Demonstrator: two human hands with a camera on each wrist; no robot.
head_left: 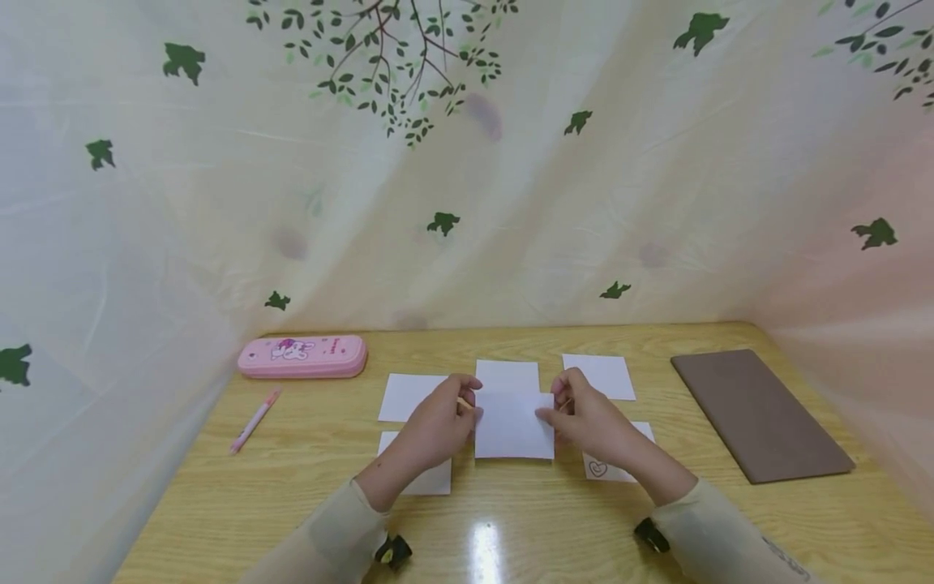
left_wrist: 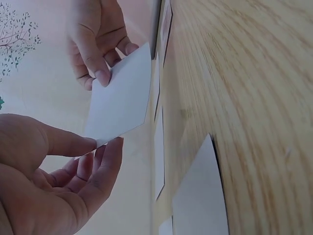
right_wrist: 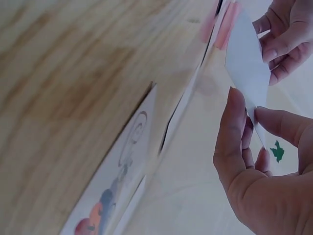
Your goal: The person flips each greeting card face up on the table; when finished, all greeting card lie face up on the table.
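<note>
A white card [head_left: 514, 430] is held up by its two side edges, its near face blank. My left hand [head_left: 438, 426] pinches one edge between thumb and fingers; my right hand [head_left: 594, 415] pinches the opposite edge the same way. In the left wrist view the card [left_wrist: 122, 100] tilts above the table. Just beyond it lies another white card [head_left: 507, 375], partly covered by the held one. On the left are an upper card [head_left: 404, 396] and a lower card [head_left: 432, 480], both partly behind my left arm. The lower right card [head_left: 601, 468] bears a drawn heart and, in the right wrist view, coloured shapes [right_wrist: 95, 213].
Another white card [head_left: 606, 377] lies at the upper right. A pink pencil case [head_left: 302, 358] with a rabbit picture sits at the back left, a pink pen [head_left: 255, 421] in front of it. On the right lies a brown folder-like sheet [head_left: 759, 418]. A leaf-print curtain [head_left: 525, 203] hangs behind the table.
</note>
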